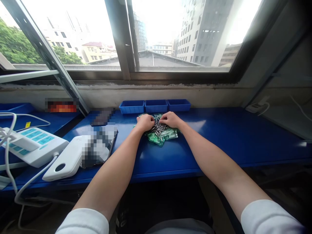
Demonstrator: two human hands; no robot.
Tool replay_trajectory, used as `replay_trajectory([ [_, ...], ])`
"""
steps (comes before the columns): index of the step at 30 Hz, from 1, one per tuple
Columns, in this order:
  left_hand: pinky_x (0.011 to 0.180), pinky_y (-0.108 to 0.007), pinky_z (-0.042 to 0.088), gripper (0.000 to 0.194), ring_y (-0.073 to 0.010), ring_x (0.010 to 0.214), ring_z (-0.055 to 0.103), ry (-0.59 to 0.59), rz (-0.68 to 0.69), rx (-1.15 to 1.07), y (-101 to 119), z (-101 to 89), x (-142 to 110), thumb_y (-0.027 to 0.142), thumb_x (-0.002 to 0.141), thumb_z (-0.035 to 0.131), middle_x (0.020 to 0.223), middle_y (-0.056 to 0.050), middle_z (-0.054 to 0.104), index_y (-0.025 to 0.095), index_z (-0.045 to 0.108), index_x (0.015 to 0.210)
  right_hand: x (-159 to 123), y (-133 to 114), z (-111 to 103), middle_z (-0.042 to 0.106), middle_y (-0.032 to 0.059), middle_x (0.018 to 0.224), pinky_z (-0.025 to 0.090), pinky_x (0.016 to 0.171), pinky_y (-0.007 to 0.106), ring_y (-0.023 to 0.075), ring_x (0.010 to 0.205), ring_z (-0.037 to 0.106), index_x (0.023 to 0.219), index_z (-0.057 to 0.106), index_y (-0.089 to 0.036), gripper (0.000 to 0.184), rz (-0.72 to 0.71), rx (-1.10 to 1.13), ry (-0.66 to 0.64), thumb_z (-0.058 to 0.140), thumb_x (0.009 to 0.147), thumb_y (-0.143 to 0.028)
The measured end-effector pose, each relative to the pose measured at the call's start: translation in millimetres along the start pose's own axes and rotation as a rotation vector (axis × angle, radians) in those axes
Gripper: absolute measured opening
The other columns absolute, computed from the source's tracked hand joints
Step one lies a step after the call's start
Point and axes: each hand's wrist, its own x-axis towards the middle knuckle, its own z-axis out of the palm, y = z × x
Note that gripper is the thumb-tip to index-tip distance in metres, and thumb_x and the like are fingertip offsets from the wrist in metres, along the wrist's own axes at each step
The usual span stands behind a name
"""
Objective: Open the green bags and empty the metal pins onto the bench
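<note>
A pile of small shiny metal pieces (159,129), perhaps screws, lies on the blue tabletop among green-tinted plastic packets (156,139). At the pile's left edge rests my left hand (145,122), its fingers curled in and closed. My right hand (171,119) reaches in from the other side, thumb and fingers pinched over the upper right of the pile. Whatever either hand holds is too small or too hidden to make out. Just behind the hands are three blue bins in a row: the left bin (132,107), the middle bin (156,106) and the right bin (179,105).
To the left are a white power strip (36,148) with cables, a white power bank (67,159) and a phone-like device (112,143), partly blurred. A dark flat object (102,117) lies behind them. A metal shelf post (53,61) rises before the window. The table's front edge (165,174) crosses below my forearms.
</note>
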Motion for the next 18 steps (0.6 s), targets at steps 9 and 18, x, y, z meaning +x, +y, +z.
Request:
replay_trajectory([
  [9, 0.083, -0.028, 0.044, 0.028, -0.019, 0.089, 0.059, 0.172, 0.193, -0.246, 9, -5.2, -7, 0.03, 0.074, 0.05, 0.094, -0.004, 0.067, 0.019, 0.068, 0.093, 1, -6, 0, 0.062, 0.0038, 0.06, 0.035, 0.059, 0.025, 0.0135, 0.058, 0.052, 0.063, 0.061, -0.016, 0.043, 0.001, -0.126, 0.313, 0.04, 0.088, -0.044],
  [18, 0.079, -0.027, 0.044, 0.025, -0.0171, 0.083, 0.06, 0.253, 0.281, -0.289, 5, -0.2, -2, 0.029, 0.081, 0.046, 0.087, -0.004, 0.068, 0.018, 0.068, 0.088, 0, -13, 0, 0.056, 0.0033, 0.047, 0.036, 0.057, 0.025, 0.0128, 0.051, 0.052, 0.047, 0.055, -0.016, 0.057, 0.031, -0.071, 0.311, 0.036, 0.088, -0.05],
])
